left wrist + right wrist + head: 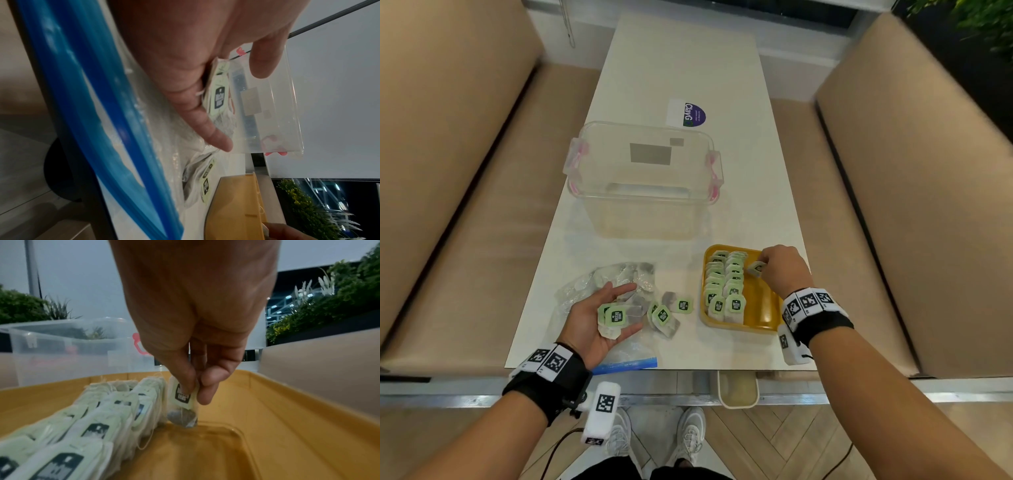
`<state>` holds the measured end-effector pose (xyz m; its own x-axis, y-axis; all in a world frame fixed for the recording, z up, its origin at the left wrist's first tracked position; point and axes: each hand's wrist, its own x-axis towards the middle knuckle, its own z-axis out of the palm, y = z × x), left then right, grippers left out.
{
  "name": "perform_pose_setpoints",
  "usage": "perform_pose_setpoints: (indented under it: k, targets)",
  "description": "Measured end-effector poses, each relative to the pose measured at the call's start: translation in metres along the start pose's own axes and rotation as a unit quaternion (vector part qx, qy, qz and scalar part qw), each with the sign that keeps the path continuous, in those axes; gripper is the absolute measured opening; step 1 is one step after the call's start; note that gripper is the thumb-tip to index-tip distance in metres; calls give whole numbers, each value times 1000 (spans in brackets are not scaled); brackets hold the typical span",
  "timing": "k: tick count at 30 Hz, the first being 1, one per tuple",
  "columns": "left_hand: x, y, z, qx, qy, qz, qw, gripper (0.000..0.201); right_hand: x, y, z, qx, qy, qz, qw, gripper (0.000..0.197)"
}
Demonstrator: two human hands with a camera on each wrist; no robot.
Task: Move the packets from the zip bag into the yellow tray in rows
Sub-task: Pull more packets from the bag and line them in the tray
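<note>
From the head view, the right hand pinches one packet over the far end of the yellow tray, just beside two finished rows of packets standing along the tray's left side. The left hand lies palm up over the zip bag, fingers loosely cupped round a small stack of packets. A few loose packets lie on the white table between bag and tray. A clear storage box stands beyond them. The left wrist view confirms the stack resting against the palm, held loosely by thumb and fingers, with the bag's blue zip strip close beneath. The right wrist view shows thumb and forefinger clamped on the packet's paper tag, its pouch touching or just above the tray floor at the head of an empty third lane. Risks noted: the packet is held by its tag only, so the pouch may swing or flop flat on release with no neighbour behind it; a hand brushing the adjacent row could topple those leaning packets; the cupped stack could slide off the tilted left palm.
</note>
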<state>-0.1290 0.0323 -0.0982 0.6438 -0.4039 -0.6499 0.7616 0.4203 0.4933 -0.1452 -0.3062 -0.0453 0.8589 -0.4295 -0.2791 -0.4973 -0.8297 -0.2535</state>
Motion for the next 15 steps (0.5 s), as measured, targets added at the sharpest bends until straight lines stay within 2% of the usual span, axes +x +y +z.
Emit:
perform_pose_setpoints:
  k: [3,7,15]
  targets:
    - [0,0,0,-3,0,-3,1000,48,6,-1,3,-12,13,-1,1000,21]
    - [0,-1,0,-2,-1,-3,1000,49,10,-4,7,-23,8,-4,1000,15]
    - [1,-2,-3,-2,-4,-3,1000,49,15,-3,14,-43,16,-3,999,27]
